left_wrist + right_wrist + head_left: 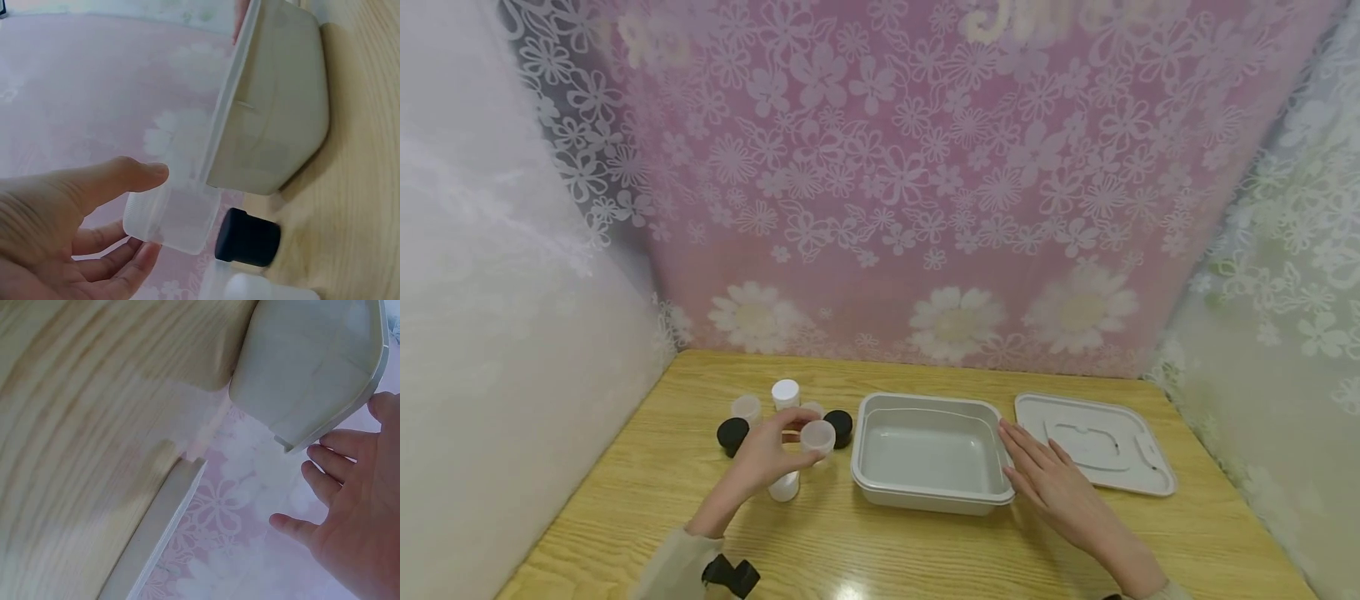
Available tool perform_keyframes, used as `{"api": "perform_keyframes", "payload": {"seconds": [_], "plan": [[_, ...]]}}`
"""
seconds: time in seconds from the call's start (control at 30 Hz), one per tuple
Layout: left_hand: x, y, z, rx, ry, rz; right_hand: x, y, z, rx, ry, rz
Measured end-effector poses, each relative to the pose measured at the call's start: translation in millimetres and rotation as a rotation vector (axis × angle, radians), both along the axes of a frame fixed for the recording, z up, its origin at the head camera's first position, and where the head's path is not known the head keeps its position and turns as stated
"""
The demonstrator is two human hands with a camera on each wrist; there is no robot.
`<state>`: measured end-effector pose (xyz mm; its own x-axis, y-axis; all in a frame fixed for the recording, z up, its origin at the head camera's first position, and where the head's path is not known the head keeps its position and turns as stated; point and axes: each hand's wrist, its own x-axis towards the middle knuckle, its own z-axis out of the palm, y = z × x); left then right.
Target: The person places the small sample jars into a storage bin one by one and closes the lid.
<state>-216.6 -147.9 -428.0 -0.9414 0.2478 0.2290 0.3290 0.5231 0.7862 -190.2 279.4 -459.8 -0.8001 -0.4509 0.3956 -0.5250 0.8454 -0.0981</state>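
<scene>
The left hand pinches 1 translucent jar by its sides, seemingly to keep it upright, just left of 1 grey bin; the right hand, fingers straight and slightly apart, touches the bin's right rim, perhaps steadying it; 1 lid lies flat to the right; on the table, near the left hand, are 2 black-topped jars, 2 white jars and 2 more translucent jars, some partly hidden.

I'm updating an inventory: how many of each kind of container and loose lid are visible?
Black round plastic jars: 2
White or translucent round plastic jars: 5
Grey rectangular plastic tub: 1
Grey rectangular plastic lid: 1
Total visible: 9
</scene>
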Motion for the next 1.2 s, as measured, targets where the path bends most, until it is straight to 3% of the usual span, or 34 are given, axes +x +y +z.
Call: {"api": "perform_keyframes", "payload": {"seconds": [0.27, 0.5, 0.67, 0.9, 1.2], "plan": [[-0.4, 10.9, 20.5, 0.070, 0.057, -0.006, 0.9, -2.1, -0.1, 0.062, 0.061, 0.012], [-4.7, 32.8, 28.1, 0.153, 0.079, -0.034, -1.6, -2.1, -0.7, 0.096, 0.110, 0.040], [-8.9, 52.8, 28.8, 0.193, 0.084, -0.046, -3.2, -0.1, -0.6, 0.096, 0.123, 0.064], [-15.6, 83.4, 24.0, 0.252, 0.082, -0.114, -2.8, -0.8, -0.5, 0.087, 0.125, 0.058], [-23.5, 120.5, 15.3, 0.206, 0.100, -0.166, -2.5, -0.1, 0.0, 0.098, 0.157, 0.068]]}}
